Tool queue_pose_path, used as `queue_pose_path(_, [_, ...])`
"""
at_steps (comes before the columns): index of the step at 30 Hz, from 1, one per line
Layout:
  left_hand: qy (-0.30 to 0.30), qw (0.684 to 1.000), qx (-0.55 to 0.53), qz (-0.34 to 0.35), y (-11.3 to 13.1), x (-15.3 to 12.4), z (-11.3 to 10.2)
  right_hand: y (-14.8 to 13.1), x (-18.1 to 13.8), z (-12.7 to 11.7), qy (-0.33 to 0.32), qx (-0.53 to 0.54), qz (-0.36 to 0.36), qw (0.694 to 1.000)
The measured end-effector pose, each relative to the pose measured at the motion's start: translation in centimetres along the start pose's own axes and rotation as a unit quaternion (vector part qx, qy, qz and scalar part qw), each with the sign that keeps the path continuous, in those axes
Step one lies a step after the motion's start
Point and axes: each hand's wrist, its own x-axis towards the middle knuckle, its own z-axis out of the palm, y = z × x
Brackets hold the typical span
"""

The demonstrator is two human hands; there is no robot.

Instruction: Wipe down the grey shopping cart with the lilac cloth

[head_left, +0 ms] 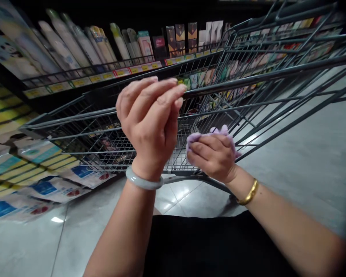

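A crumpled light purple cloth (194,138) is bunched in my right hand (213,156), whose fingers are closed around it beside the cart's wire side. My left hand (150,115) is raised in front of the shopping cart's top rail (236,84). Its fingers are bent and drawn together towards the thumb, near the rail. What lies between those fingertips, if anything, is hidden. The grey wire shopping cart (83,134) stands tilted across the view. A pale bangle (144,181) circles my left wrist, and a gold bracelet (249,192) my right.
Behind the cart runs a store shelf with bottles (66,38) and boxes (180,36) above yellow price tags (95,79). White and blue packages (46,186) sit at the lower left by a yellow rack (5,104). Grey tiled floor (302,142) extends at the right.
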Motion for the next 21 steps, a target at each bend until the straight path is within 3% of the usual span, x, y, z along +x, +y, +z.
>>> queue_pose_path(2, [-0.023, 0.999, -0.035, 0.028, 1.0, -0.1, -1.0, -0.3, 0.0, 0.1, -0.018, 0.011, -0.017, 1.000])
queue_pose_path(4, [-0.090, 0.994, -0.045, 0.033, 1.3, -0.7, -1.7, 0.1, 0.5, -0.4, -0.008, 0.025, 0.000, 1.000])
queue_pose_path(8, [-0.199, 0.980, 0.008, -0.021, 0.4, -2.8, -2.2, 0.9, 1.4, -0.8, 0.039, 0.045, 0.062, 0.996])
queue_pose_path(10, [-0.211, 0.976, 0.029, -0.038, -0.1, -3.9, -2.3, 0.2, 1.2, -0.2, 0.035, 0.038, 0.068, 0.996])
queue_pose_path(16, [-0.244, 0.968, 0.056, -0.031, 0.4, -5.6, -2.2, -2.6, 0.4, 1.5, -0.028, 0.058, -0.023, 0.998])
queue_pose_path(21, [-0.182, 0.970, 0.115, -0.111, -0.7, -6.0, -2.7, -1.6, 1.6, 0.5, 0.014, 0.044, 0.054, 0.997])
